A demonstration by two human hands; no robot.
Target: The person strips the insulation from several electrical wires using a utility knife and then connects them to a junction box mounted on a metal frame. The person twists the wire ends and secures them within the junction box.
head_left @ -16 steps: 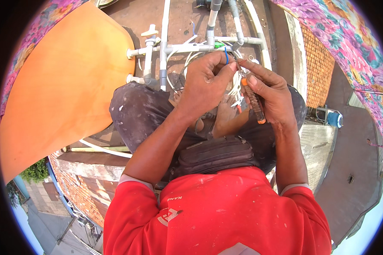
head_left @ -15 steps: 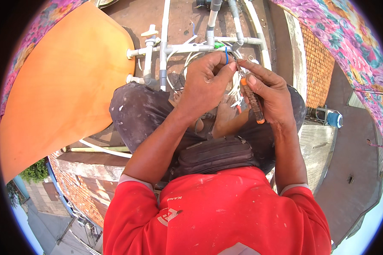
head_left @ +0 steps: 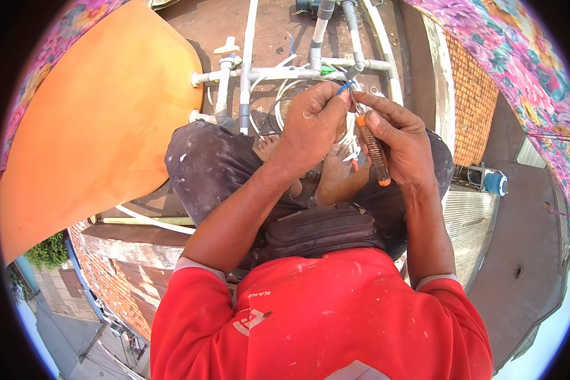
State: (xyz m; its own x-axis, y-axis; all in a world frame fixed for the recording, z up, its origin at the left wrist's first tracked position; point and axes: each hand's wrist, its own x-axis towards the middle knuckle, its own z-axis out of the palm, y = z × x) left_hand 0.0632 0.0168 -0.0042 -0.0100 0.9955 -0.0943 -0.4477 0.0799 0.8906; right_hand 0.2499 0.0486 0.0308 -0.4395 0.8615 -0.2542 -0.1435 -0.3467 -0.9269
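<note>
In the head view, the left hand (head_left: 313, 123), above the centre of the frame, pinches a short blue wire (head_left: 344, 87) between thumb and forefinger. Just to its right, the right hand (head_left: 402, 136) has its thumb and fingers closed around a tool (head_left: 373, 152) with a ribbed orange-and-dark handle; its forefinger points along the tip toward the left fingertips. Whether the tip touches the wire is too small to tell.

Both hands are above a worn reddish-brown floor (head_left: 228, 22), which fills the upper middle. White and grey pipes (head_left: 245, 82) cross it, with a loose coil of white cable (head_left: 282, 104) near the bare feet. A large orange tank (head_left: 101, 120) takes up the upper left, with pipes joined to its right side.

The place is outdoors. Orange roof tiles (head_left: 472, 95) and flowered cloth (head_left: 538, 69) show at upper right, a ridged roof sheet (head_left: 472, 218) and a blue barrel (head_left: 495, 183) below them. Brickwork (head_left: 111, 272) and a leafy plant (head_left: 47, 253) lie at lower left, and pale sky lines both lower edges.
</note>
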